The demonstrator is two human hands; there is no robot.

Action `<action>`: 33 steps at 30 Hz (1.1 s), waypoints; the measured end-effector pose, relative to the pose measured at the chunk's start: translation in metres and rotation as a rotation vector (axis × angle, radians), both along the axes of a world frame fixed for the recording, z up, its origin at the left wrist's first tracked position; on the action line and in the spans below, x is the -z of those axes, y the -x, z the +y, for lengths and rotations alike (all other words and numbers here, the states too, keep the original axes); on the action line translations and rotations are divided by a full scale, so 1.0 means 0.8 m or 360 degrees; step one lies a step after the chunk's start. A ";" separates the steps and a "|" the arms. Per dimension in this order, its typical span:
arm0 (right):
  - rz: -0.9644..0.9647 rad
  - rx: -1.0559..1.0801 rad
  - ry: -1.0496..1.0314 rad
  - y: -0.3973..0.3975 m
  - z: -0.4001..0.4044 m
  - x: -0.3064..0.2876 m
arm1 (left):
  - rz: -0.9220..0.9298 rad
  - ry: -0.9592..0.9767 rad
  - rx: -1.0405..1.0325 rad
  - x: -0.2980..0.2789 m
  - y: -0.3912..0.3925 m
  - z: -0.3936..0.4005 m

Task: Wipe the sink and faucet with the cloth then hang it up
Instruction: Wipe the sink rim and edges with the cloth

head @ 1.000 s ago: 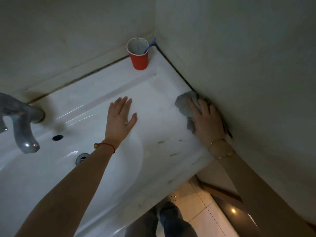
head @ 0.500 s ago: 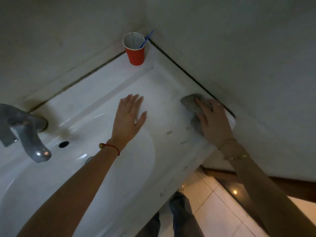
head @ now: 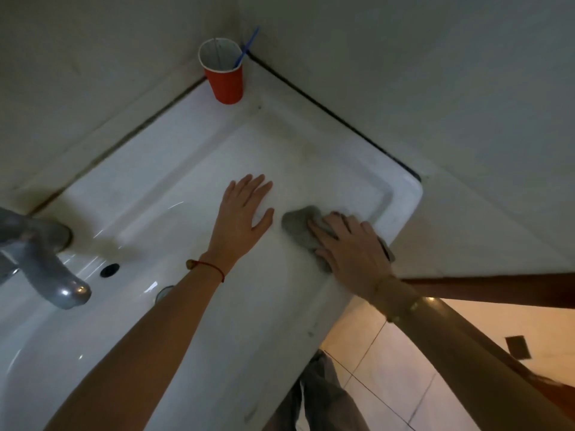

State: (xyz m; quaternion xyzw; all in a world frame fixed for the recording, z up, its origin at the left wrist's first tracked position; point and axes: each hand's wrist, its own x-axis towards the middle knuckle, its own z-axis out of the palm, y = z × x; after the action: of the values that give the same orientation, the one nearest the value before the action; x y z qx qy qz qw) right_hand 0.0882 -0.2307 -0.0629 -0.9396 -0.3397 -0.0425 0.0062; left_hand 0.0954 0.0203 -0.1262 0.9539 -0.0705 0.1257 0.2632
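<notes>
The cloth (head: 300,230) is a grey wad lying on the flat ledge of the sink (head: 174,194), on the side away from the faucet (head: 46,262) and well apart from it. We've got it pinned under our right hand (head: 351,247): palm down, fingers spread and curled a little over the wad, pressing it flat rather than pinching it. Abt half the cloth sticks out past the fingertips toward our left hand (head: 241,219); the rest is hidden under the palm, w/ a bit showing near the sink's front edge.

The left hand lies open and flat on the ledge, holding nothing, just beside the cloth but not touching it. It's between the cloth and the faucet, prob. bracing us.

Step in hand, as we judge it: wiping the ledge. To do it well we'd keep even pressure thru the palm so the cloth doesn't bunch, overlap strokes, and work from the ledge toward the faucet. The wall-side corner, far from the faucet, looks dull and greyish, so it likely needs a pass. The red cup (head: 225,76) w/ a blue stick stands in that corner; we'd wipe around it or lift it. Faucet and basin prob. remain to do.
</notes>
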 end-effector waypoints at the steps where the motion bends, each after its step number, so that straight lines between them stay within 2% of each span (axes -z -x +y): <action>1: 0.0050 -0.0089 0.0017 0.007 -0.005 -0.002 | 0.0002 -0.0001 0.0003 0.001 0.000 0.001; 3: -0.0026 -0.0143 0.0075 -0.015 -0.014 -0.001 | 0.0004 -0.0012 0.0013 0.001 -0.001 0.001; 6: -0.0038 0.0218 0.0107 -0.073 -0.017 0.004 | 0.0002 -0.0020 0.0017 0.000 -0.001 0.002; 8: -0.0015 0.0350 0.0047 -0.072 -0.005 0.000 | -0.0011 -0.0010 0.0010 0.000 0.000 0.000; 13: 0.0195 -0.0111 0.0035 -0.005 -0.011 -0.009 | -0.0001 -0.0016 0.0022 0.000 0.000 0.001; 15: 0.0143 -0.0018 0.0049 -0.037 -0.021 -0.007 | 0.0009 -0.0018 0.0023 0.001 -0.001 0.002; 19: 0.0127 0.0390 0.0030 -0.087 -0.028 -0.003 | 0.0002 -0.0015 0.0009 0.000 0.001 0.000; 25: 0.0265 0.0139 -0.0111 0.007 -0.032 -0.019 | 0.0038 -0.0020 0.0008 -0.001 0.001 0.001; 30: 0.0030 0.0508 -0.0082 -0.073 -0.059 -0.010 | 0.0021 -0.0007 0.0002 -0.004 0.001 0.000; 33: 0.0028 0.0541 -0.0186 -0.038 -0.049 -0.015 | 0.0017 0.0001 -0.0006 -0.003 0.001 0.000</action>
State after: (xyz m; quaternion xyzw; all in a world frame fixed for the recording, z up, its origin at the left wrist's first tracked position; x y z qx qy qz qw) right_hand 0.1187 -0.2695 -0.0506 -0.9818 -0.1728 -0.0543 0.0564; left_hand 0.0947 0.0206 -0.1234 0.9546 -0.0674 0.1212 0.2637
